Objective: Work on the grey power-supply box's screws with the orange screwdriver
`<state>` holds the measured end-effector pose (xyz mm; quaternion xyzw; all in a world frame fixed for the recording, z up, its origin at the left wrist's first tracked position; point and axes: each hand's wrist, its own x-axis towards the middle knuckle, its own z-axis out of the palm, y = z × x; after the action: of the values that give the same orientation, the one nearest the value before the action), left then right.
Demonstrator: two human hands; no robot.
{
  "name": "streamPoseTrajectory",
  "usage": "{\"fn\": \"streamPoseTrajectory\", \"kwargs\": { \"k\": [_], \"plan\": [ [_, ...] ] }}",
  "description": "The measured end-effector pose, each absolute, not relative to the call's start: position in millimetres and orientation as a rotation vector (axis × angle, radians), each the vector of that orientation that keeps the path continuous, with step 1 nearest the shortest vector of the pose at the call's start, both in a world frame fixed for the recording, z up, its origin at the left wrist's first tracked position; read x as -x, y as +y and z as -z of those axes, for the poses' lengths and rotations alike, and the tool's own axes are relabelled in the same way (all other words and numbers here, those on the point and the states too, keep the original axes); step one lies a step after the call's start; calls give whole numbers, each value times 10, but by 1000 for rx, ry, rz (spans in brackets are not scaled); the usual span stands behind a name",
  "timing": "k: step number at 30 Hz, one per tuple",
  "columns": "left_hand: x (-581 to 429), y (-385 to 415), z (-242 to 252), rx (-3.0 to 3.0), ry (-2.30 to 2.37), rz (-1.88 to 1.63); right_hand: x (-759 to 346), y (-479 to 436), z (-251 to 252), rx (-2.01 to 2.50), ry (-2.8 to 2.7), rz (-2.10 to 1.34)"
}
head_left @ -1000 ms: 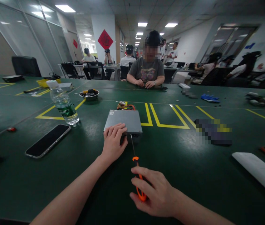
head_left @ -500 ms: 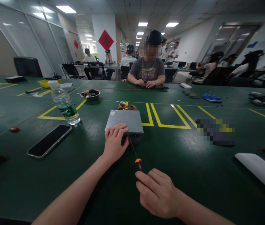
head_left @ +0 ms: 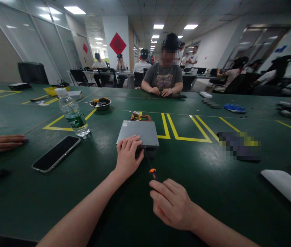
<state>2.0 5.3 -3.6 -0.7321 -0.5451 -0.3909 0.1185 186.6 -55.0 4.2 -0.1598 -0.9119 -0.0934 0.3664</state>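
A grey metal power supply unit [head_left: 145, 131] lies on the green table, with a bundle of coloured cables [head_left: 141, 117] at its far side. My left hand [head_left: 128, 155] is wrapped over its near left edge, fingers on the top face and thumb at the front. In my right hand [head_left: 172, 205] is a screwdriver [head_left: 153, 172] with a black and orange handle. Its thin shaft points up at the near face of the unit, below the socket. Whether the tip sits in a screw cannot be made out.
Left of the unit are a phone [head_left: 56, 153], a water bottle [head_left: 74, 115] and a metal bowl [head_left: 101, 104] of tools. Another person's hand [head_left: 2, 144] rests at the left edge. A white object [head_left: 288, 188] lies right. Across the table sits a person [head_left: 162, 80].
Another person's hand has come in at the left, where a small red object lay. My right hand and the screwdriver have moved slightly up towards the unit. My left hand keeps its hold.
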Motion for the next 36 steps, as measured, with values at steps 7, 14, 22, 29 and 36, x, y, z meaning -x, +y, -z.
{"fn": "streamPoseTrajectory", "kwargs": {
  "k": [7, 14, 22, 29, 36],
  "plan": [
    [-18, 58, 38, 2144, -1599, 1146, -1864, -549, -91, 410, -2321, 251],
    [-22, 57, 44, 2140, -1604, 1146, -1863, -556, -81, 429, -2346, 198],
    [33, 27, -10, 2216, -1507, 1035, -1819, -614, -144, 388, -2468, 249],
    [83, 48, -10, 2271, -1502, 1064, -1845, -560, -70, 331, -2325, 363],
    [132, 68, -12, 2331, -1470, 1074, -1830, -627, -116, 399, -2470, 322]
  ]
}}
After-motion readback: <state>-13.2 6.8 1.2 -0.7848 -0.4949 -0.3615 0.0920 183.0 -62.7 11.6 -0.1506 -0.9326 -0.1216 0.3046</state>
